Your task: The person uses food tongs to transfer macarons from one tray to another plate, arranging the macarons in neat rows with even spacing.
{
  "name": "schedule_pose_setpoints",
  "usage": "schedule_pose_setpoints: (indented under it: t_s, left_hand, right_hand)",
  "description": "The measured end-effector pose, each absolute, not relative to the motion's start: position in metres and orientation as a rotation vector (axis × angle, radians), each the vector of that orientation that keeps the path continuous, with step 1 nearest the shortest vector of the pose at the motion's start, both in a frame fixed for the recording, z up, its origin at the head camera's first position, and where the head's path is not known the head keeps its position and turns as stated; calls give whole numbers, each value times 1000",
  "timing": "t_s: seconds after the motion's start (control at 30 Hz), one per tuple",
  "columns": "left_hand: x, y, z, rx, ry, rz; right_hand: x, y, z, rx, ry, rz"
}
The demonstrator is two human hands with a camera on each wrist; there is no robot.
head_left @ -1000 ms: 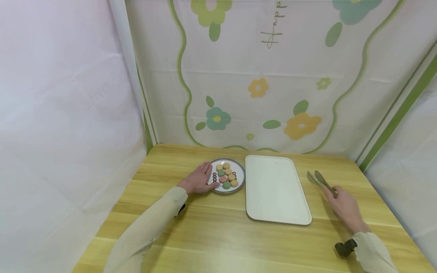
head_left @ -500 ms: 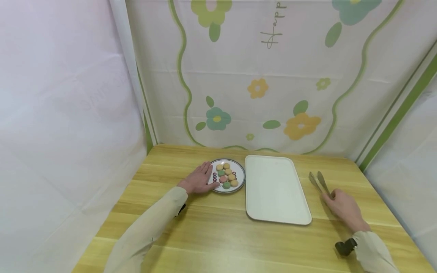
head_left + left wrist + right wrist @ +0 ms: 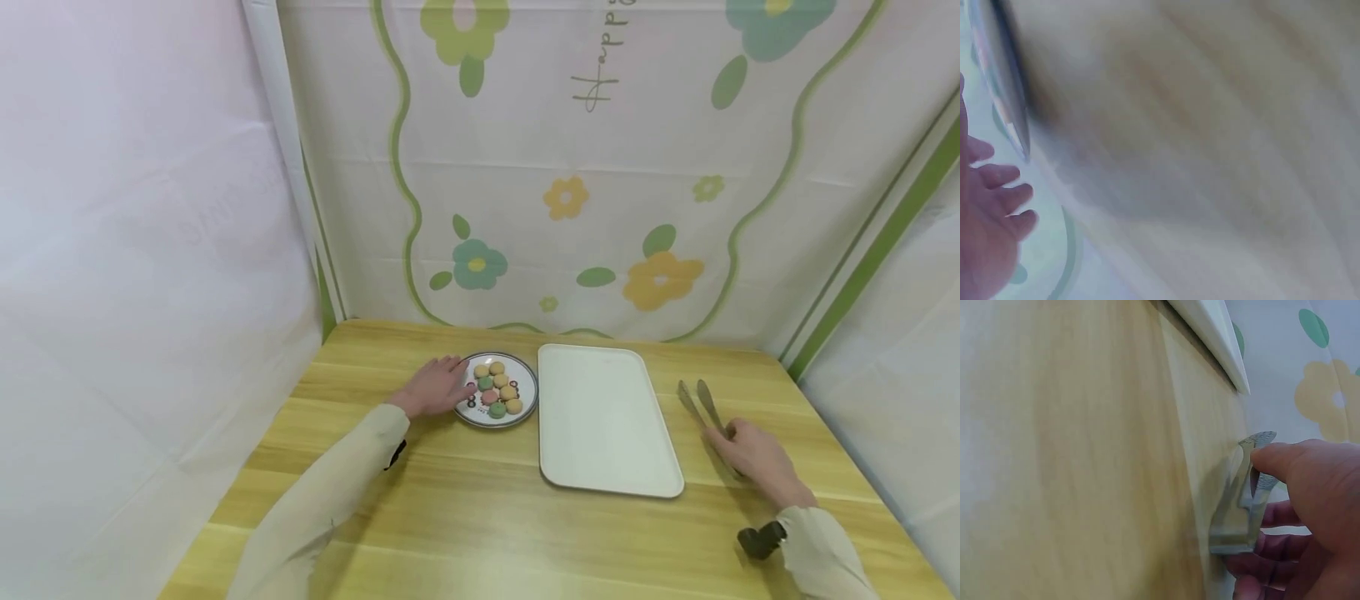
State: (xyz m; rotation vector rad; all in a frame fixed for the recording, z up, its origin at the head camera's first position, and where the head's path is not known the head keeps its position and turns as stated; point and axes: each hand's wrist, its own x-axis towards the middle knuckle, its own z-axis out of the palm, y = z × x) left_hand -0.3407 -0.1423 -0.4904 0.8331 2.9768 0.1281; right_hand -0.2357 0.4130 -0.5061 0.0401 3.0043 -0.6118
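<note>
My left hand [image 3: 437,387] is at the left rim of a round white plate [image 3: 531,392] with a dark edge, fingers straight and thumb reaching over the rim. Several small round cookies [image 3: 501,381], yellow, green and pink, lie on the plate. The left wrist view has the fingers [image 3: 1016,197] spread beside the plate's edge [image 3: 1013,94]. On the right, my right hand [image 3: 761,458] holds metal tongs [image 3: 708,402] between thumb and fingers, their two tips apart and pointing away from me. Their bent end [image 3: 1233,545] shows low over the table in the right wrist view.
A white rectangular tray [image 3: 607,425] lies between the plate and the tongs. The wooden table [image 3: 480,525] reaches back to a flower-printed cloth [image 3: 525,233]. White cloth walls stand on the left and right.
My left hand has risen slightly off the plate's rim, its thumb moving farther back. The tongs have shifted in my right hand and now point more straight ahead.
</note>
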Motion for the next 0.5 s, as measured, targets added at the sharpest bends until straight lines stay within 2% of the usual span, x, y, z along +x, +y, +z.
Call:
schedule_pose_setpoints:
  t_s: [0.27,0.5]
  left_hand:
    - [-355,-149,-473,1016,3097,117]
    - [-357,-153,-444,1018,3118,209]
  right_hand:
    - [-244,421,-494,-36,2966,-569]
    - [-251,421,-475,-54,3011,-565]
